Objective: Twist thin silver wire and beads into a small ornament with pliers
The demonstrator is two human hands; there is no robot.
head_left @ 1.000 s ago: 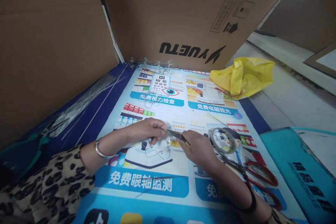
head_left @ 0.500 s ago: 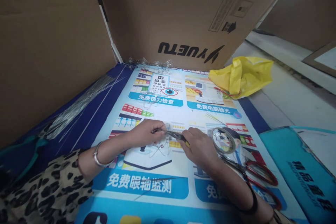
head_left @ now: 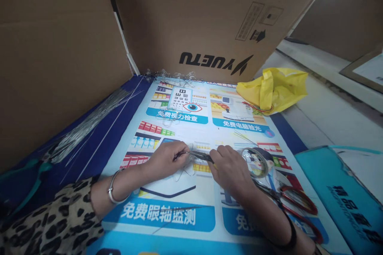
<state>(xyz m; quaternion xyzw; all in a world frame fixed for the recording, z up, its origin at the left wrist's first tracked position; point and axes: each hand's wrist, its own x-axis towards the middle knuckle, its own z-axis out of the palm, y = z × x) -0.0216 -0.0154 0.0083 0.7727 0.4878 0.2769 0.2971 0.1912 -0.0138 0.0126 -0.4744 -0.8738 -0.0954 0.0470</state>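
Observation:
My left hand (head_left: 170, 158) is closed in a pinch on a bent piece of thin wire (head_left: 183, 175), whose loops hang below the fingers. My right hand (head_left: 229, 167) is wrapped round the handles of a pair of pliers (head_left: 201, 155). The plier jaws point left and reach the wire beside my left fingertips; their grip on it is too small to make out. Both hands are just above a printed poster sheet (head_left: 206, 191). Right of my right hand lie a roll of clear tape (head_left: 263, 169) and red-handled scissors (head_left: 299, 201), partly under the forearm.
A bundle of straight wires (head_left: 89, 115) and green-handled pliers (head_left: 32, 171) lie at left. Bent wire pieces (head_left: 170, 77) line the back, against a cardboard box (head_left: 203, 20). A yellow bag (head_left: 278, 87) is at back right, a teal box (head_left: 338, 183) at right.
The plier jaws look a little wider apart than before. Both hands stay in nearly the same place, and the whole view has shifted slightly.

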